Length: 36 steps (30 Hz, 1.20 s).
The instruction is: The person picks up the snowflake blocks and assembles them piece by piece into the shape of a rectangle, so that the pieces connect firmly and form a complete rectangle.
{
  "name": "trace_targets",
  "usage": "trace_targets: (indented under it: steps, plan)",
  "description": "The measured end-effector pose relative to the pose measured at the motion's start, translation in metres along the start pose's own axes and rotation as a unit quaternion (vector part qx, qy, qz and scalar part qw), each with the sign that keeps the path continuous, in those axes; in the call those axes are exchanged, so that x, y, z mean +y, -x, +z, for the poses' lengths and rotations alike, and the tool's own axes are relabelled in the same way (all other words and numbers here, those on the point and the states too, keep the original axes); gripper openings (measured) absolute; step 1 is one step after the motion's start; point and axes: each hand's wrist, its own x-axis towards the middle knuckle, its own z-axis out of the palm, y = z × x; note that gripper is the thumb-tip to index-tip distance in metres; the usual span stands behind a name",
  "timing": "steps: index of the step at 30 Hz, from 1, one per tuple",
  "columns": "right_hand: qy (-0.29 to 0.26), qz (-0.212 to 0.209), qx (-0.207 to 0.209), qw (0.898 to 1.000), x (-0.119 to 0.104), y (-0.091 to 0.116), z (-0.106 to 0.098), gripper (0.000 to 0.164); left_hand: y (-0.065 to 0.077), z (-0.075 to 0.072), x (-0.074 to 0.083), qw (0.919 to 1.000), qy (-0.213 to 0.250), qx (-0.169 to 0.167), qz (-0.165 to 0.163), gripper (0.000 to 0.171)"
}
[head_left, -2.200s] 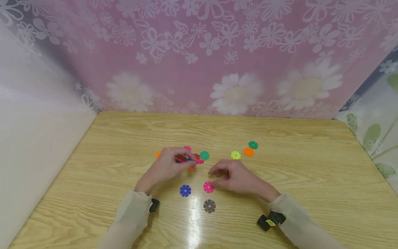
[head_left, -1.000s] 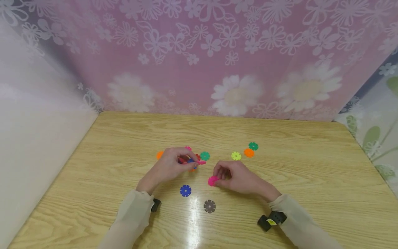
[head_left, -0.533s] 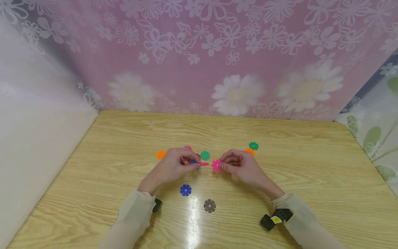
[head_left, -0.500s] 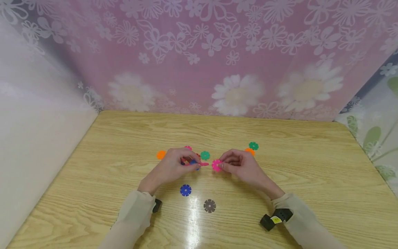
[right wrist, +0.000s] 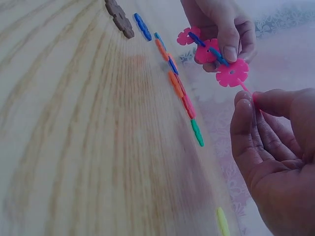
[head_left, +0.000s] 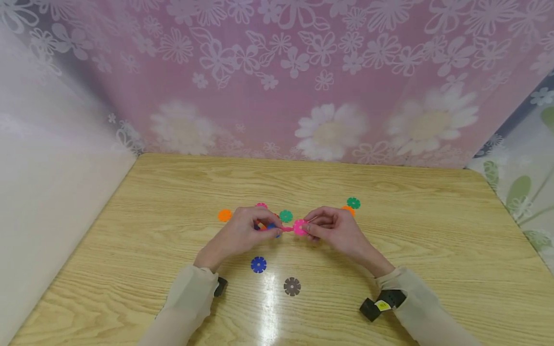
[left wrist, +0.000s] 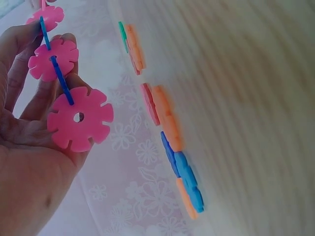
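Observation:
My left hand (head_left: 242, 233) pinches a chain of notched plastic discs above the table. In the left wrist view, the chain has flat pink discs (left wrist: 91, 129) linked by blue discs (left wrist: 61, 81) seen edge-on. Thumb and fingertips of my right hand (head_left: 339, 230) pinch another pink notched disc (head_left: 298, 227). From the right wrist, that disc is nearly edge-on, its rim meeting the chain's end pink disc (right wrist: 227, 77) at a notch; how deep it sits I cannot tell.
Loose discs lie on the wooden table (head_left: 130, 288): a dark blue disc (head_left: 258, 265) and a brown disc (head_left: 292, 286) in front, a green disc (head_left: 285, 216) behind the hands, an orange disc (head_left: 224, 215) left, another green disc (head_left: 353, 203) far right. A yellow disc (right wrist: 222, 222) shows in the right wrist view.
My right hand has picked the pink disc up off the table and brought it up and left to the chain's end. My left hand keeps its hold, shifting slightly right.

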Motion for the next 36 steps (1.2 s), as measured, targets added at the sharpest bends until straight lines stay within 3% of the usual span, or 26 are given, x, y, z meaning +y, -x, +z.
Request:
trace_targets:
  steps: [16, 21, 30, 36]
  plan:
    - [-0.115, 0.017, 0.041, 0.992, -0.001, -0.003, 0.014, 0.027, -0.002, 0.005, 0.003, 0.999, -0.008, 0.044, 0.008, 0.005]
    - [-0.129, 0.015, 0.043, 0.991, -0.002, -0.004, 0.017, 0.029, -0.003, 0.006, 0.005, 0.9988, -0.006, 0.048, -0.006, 0.004]
    - [-0.133, 0.021, 0.04, 0.99, -0.003, -0.007, 0.014, 0.028, -0.01, -0.004, 0.005, 0.9968, 0.036, -0.02, -0.069, 0.014]
    - [-0.123, 0.025, 0.026, 0.992, 0.0, -0.009, 0.013, 0.028, -0.014, -0.011, -0.004, 0.9949, 0.052, -0.061, -0.061, 0.024]
